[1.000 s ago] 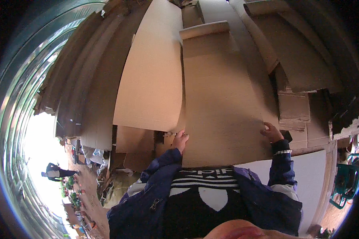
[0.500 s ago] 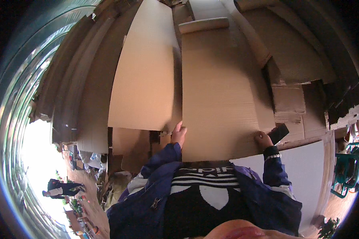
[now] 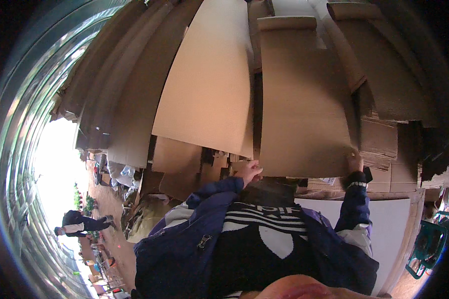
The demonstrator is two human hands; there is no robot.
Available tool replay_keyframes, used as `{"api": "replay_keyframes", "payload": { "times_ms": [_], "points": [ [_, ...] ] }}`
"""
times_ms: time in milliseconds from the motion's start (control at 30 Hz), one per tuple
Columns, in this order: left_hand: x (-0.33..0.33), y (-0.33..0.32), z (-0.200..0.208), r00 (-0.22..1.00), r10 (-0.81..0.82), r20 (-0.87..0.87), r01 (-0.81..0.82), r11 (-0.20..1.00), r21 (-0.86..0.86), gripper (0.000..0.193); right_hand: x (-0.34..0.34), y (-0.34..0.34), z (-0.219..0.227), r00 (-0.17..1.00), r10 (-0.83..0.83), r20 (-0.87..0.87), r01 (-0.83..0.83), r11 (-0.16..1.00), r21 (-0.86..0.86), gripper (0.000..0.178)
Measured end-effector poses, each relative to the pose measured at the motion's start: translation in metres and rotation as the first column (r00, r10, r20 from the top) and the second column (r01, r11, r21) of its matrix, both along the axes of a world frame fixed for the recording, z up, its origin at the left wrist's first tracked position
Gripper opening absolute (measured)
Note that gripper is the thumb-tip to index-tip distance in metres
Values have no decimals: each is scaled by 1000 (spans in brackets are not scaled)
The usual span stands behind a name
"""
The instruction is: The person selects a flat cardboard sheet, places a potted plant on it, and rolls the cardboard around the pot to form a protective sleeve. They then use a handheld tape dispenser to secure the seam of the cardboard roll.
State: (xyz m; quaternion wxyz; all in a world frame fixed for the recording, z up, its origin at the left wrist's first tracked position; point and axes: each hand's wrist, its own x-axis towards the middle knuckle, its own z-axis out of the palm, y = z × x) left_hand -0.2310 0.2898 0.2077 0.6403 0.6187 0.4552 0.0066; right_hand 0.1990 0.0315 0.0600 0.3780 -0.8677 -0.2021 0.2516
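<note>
A long brown cardboard sheet [image 3: 304, 104] stretches away in front of me, its far end folded over in a curled flap. My left hand [image 3: 249, 173] is at its near left corner, fingers pinched together at the edge. At the near right corner my right hand [image 3: 354, 160] grips the sheet; shadow and the board partly hide those fingers. Left of it, a wider light-brown cardboard sheet [image 3: 207, 84] lies with a narrow dark gap between the two. A small black object [image 3: 367, 174] shows beside my right wrist, its kind unclear.
More cardboard sheets [image 3: 389, 74] are stacked on the right, and tall ones [image 3: 119, 94] along the left. A white board [image 3: 384, 219] lies near my right arm. Green chairs [image 3: 428, 244] stand at the far right. Another person [image 3: 85, 224] is off to the left.
The held cardboard sheet's near edge has shifted away from my body, with both hands still at its near corners. The view has swung left, and the surroundings appear further right.
</note>
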Motion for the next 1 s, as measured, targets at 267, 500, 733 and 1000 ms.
{"api": "replay_keyframes", "payload": {
  "times_ms": [267,500,733,1000],
  "points": [
    [-18,-6,-9,987,143,71,-122,962,-243,20,1,-8,-65,979,76,190,-50,989,-143,39],
    [-22,22,-62,968,179,178,-171,983,-62,18,-32,-5,-126,991,137,11,-137,983,121,34],
    [-74,34,-107,903,-95,419,112,994,-18,23,-64,-7,-62,599,634,489,-166,696,-699,38],
    [-170,71,-204,746,-504,435,274,828,490,26,-138,48,16,559,-522,-644,821,458,341,35]
  ]
}}
